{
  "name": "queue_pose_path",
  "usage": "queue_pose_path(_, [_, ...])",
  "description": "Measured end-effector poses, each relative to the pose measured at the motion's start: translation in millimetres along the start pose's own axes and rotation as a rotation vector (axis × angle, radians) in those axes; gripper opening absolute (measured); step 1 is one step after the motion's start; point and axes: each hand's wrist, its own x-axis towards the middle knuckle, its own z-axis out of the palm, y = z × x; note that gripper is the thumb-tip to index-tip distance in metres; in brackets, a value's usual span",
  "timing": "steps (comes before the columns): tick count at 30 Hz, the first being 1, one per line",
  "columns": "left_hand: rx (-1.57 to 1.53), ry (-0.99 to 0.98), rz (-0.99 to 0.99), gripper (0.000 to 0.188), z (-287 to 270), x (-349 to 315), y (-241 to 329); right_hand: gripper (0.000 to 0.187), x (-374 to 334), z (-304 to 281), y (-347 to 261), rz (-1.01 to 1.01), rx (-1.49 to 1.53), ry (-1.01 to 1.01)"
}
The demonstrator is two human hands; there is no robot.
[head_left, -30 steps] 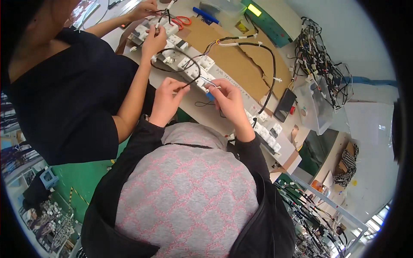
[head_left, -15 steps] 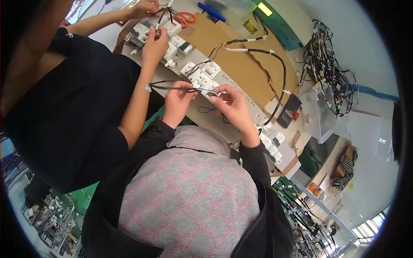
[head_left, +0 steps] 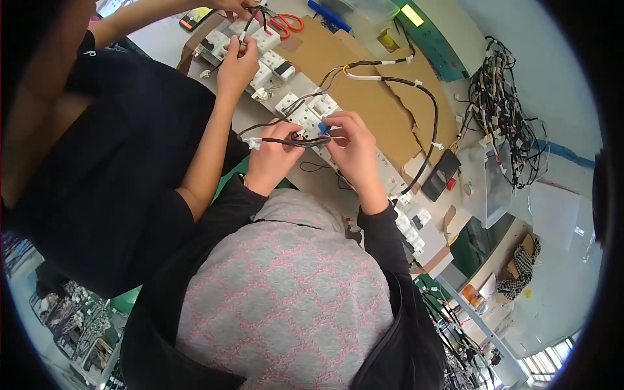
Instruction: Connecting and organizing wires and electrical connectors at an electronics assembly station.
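A dark wire harness [head_left: 283, 142] stretches between my two hands, above a long board carrying white fixture blocks [head_left: 305, 117]. My left hand [head_left: 273, 159] is closed around the wires near their left part, where a white connector [head_left: 253, 143] hangs beside the wrist. Thumb and fingers of my right hand [head_left: 356, 153] pinch the right end, at a small blue connector [head_left: 324, 128]. My fingers partly hide the wire ends. Behind my hands, more of the black harness [head_left: 426, 94] runs over the board and through a yellow ring.
On the left, a co-worker's hand [head_left: 239, 65] handles wires at the same board. Red-handled scissors [head_left: 286, 25] lie near it. A brown cardboard sheet [head_left: 364, 91], a black phone-like device [head_left: 441, 175] and a clear plastic bin [head_left: 487, 198] lie beyond. Bundled wires [head_left: 500, 110] hang at right.
My hands have drawn closer together along the harness. A blue connector now shows at my right fingertips, and the white connector has swung nearer my left wrist. The view has shifted slightly.
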Motion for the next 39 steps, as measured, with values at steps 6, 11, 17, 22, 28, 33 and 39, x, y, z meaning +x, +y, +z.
queue_pose_path(6, [0.192,0.059,0.152,0.019,-9,3,5,0.025,4,7,10,-0.284,-0.175,0.228])
queue_pose_path(11, [0.342,0.001,0.274,0.020,-7,11,13,0.020,23,25,34,-0.281,-0.263,0.300])
queue_pose_path(17, [0.342,-0.125,0.307,0.023,-14,13,5,0.026,30,31,31,-0.245,-0.377,0.273])
queue_pose_path(22, [0.408,-0.146,0.367,0.023,-15,13,8,0.020,35,11,29,-0.247,-0.368,0.146])
queue_pose_path(28, [0.183,-0.181,0.222,0.015,-23,17,10,0.014,45,10,13,0.045,-0.427,0.035])
queue_pose_path(33, [0.213,-0.311,0.205,0.011,-33,31,12,0.012,57,5,1,0.097,-0.571,-0.030])
queue_pose_path(39, [0.220,-0.339,0.169,0.011,-30,39,20,0.016,58,7,18,-0.066,-0.551,0.072])
